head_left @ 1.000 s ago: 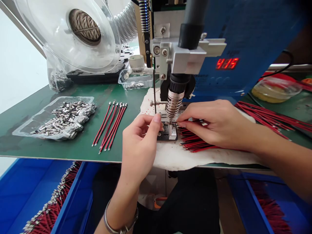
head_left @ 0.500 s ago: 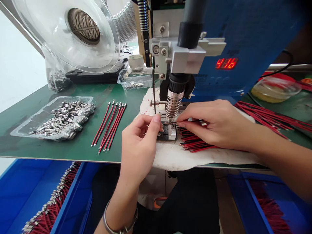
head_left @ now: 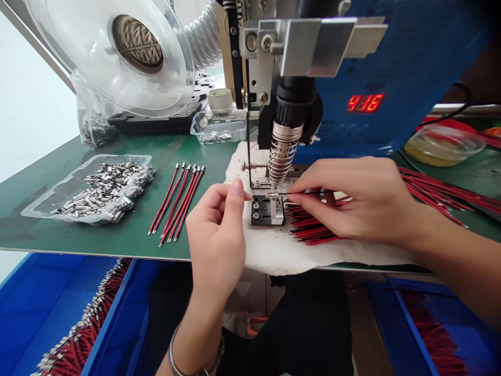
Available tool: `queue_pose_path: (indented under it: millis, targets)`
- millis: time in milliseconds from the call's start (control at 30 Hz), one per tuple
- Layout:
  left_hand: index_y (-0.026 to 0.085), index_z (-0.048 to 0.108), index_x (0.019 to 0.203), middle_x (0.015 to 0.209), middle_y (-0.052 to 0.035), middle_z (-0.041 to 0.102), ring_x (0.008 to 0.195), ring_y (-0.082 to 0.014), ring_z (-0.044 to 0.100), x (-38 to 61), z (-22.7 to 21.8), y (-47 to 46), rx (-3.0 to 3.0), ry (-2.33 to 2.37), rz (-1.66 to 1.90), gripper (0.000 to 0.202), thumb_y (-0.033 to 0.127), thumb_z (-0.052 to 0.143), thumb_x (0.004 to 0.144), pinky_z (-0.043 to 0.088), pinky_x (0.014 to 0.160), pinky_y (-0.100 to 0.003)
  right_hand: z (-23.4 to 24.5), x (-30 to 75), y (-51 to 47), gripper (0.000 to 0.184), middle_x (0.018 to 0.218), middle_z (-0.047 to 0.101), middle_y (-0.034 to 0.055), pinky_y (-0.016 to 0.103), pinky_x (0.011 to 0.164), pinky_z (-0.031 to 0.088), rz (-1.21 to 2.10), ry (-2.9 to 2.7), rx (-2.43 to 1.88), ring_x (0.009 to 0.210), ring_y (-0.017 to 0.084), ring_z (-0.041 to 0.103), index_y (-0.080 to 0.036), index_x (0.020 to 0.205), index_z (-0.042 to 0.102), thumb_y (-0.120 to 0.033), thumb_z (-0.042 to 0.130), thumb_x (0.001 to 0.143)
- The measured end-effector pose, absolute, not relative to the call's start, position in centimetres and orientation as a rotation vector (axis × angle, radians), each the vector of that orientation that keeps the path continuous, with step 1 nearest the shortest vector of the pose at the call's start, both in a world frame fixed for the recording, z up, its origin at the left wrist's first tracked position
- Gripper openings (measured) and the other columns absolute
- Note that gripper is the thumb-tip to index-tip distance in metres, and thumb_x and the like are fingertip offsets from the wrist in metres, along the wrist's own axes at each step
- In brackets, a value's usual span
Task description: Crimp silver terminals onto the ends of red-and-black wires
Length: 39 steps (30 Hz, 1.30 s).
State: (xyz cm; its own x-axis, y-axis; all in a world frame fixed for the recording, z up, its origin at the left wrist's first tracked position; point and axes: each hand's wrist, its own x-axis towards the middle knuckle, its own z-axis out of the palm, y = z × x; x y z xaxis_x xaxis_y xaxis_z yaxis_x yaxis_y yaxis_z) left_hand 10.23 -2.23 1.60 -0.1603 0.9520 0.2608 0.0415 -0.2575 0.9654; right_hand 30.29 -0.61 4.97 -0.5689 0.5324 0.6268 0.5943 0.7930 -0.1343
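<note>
Between the thumb and fingers of my right hand (head_left: 352,198) is a thin wire lead (head_left: 285,194), its near part black. A small silver metal connector (head_left: 271,195) at its end lies over the small black and silver fixture (head_left: 268,211). The soldering iron (head_left: 285,151), with a spring around its shaft, points down just above that connector. My left hand (head_left: 219,230) is closed in a pinch just left of the fixture; whatever its fingertips hold, if anything, is hidden. Under my right hand, a bundle of red and black wires (head_left: 313,230) lies on a white cloth (head_left: 270,256).
Left on the green table (head_left: 117,245) are several red wires with metal ends (head_left: 180,201) and a plastic tray (head_left: 33,209) of metal connectors. A blue machine (head_left: 352,62) showing 416 stands behind. Blue bins (head_left: 129,308) with wires sit below. More red wires (head_left: 442,188) lie right.
The soldering iron's holder has risen, and its tip sits slightly higher. My left hand has drawn back left from the fixture. My right hand has shifted slightly right, still pinching the wire.
</note>
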Motion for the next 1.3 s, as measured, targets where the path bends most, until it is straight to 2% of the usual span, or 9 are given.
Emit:
queue_pose_path:
  millis: [200,367,467,600,700,800,900,1067,1300]
  targets:
    - [0.022,0.069,0.089,0.063,0.0014,0.057,0.048,-0.009,0.042,11.7,1.7,-5.9,1.551,1.113,1.131,0.013,0.032,0.063,0.093,0.034,0.043,-0.023,5.3,29.7,-2.3,0.012,0.074,0.068,0.0007,0.03,0.061,0.048,-0.011,-2.197,-0.728,0.067,0.016,0.062,-0.024,0.087,0.062,-0.012,0.066,0.084]
    - [0.019,0.062,0.069,0.065,-0.0011,0.058,0.059,-0.0119,0.051,13.1,1.4,-7.0,1.534,1.027,1.095,0.029,0.033,0.06,0.094,0.044,0.054,-0.024,5.3,29.4,-2.6,0.007,0.073,0.066,-0.0019,0.027,0.058,0.046,0.153,-2.263,-0.631,0.067,0.013,0.061,-0.024,0.088,0.061,-0.017,0.062,0.089]
    - [0.02,0.064,0.075,0.059,0.0015,0.053,0.053,-0.0101,0.045,12.7,1.6,-6.8,1.465,1.038,1.153,0.02,0.029,0.06,0.093,0.039,0.048,-0.022,5.7,29.9,-2.1,0.007,0.077,0.069,0.0006,0.026,0.06,0.046,0.159,-2.278,-0.616,0.068,0.012,0.061,-0.021,0.092,0.063,-0.022,0.057,0.095]
    - [0.02,0.054,0.07,0.062,0.0023,0.05,0.051,-0.0088,0.038,10.2,2.0,-6.0,1.439,1.17,1.26,0.022,0.022,0.053,0.092,0.032,0.045,-0.022,6.2,31.4,-0.8,0.013,0.067,0.064,-0.0007,0.026,0.059,0.042,-0.037,-2.372,-0.809,0.059,0.011,0.055,-0.019,0.084,0.065,-0.02,0.056,0.094]
    - [0.02,0.05,0.068,0.059,0.0027,0.048,0.051,-0.0105,0.04,7.5,2.5,-4.6,1.672,1.43,1.163,0.026,0.028,0.053,0.093,0.031,0.048,-0.024,6.1,32.3,0.2,0.014,0.072,0.067,0.0008,0.029,0.057,0.038,-0.04,-2.554,-0.967,0.059,0.013,0.056,-0.02,0.085,0.07,-0.021,0.058,0.09]
    - [0.022,0.059,0.072,0.057,0.0022,0.053,0.051,-0.0138,0.045,5.4,3.2,-3.0,1.929,1.681,0.909,0.026,0.04,0.056,0.091,0.031,0.052,-0.028,5.8,32.5,0.6,0.018,0.084,0.071,0.0034,0.029,0.06,0.04,-0.001,-2.661,-1.075,0.067,0.015,0.061,-0.021,0.091,0.074,-0.021,0.056,0.09]
    - [0.024,0.065,0.075,0.06,0.0,0.061,0.055,-0.0181,0.05,4.2,4.0,-1.8,2.084,1.887,0.72,0.027,0.046,0.057,0.088,0.032,0.058,-0.031,5.5,32.3,0.7,0.02,0.088,0.073,0.0035,0.029,0.064,0.043,0.025,-2.674,-1.089,0.072,0.015,0.064,-0.021,0.09,0.076,-0.02,0.055,0.09]
    - [0.027,0.066,0.075,0.069,-0.0042,0.067,0.066,-0.0251,0.056,3.8,4.9,-0.9,2.194,2.044,0.471,0.032,0.049,0.049,0.089,0.031,0.061,-0.033,5.3,32.1,0.8,0.02,0.089,0.074,0.0032,0.029,0.067,0.046,0.082,-2.699,-1.074,0.075,0.016,0.067,-0.021,0.088,0.077,-0.018,0.058,0.088]
    - [0.024,0.054,0.065,0.059,-0.0068,0.058,0.055,-0.0239,0.048,4.1,5.3,0.4,2.407,2.148,0.242,0.035,0.046,0.044,0.09,0.024,0.054,-0.033,5.3,32.1,1.0,0.021,0.091,0.074,0.0012,0.029,0.07,0.048,0.119,-2.691,-1.148,0.078,0.016,0.067,-0.022,0.088,0.077,-0.018,0.056,0.089]
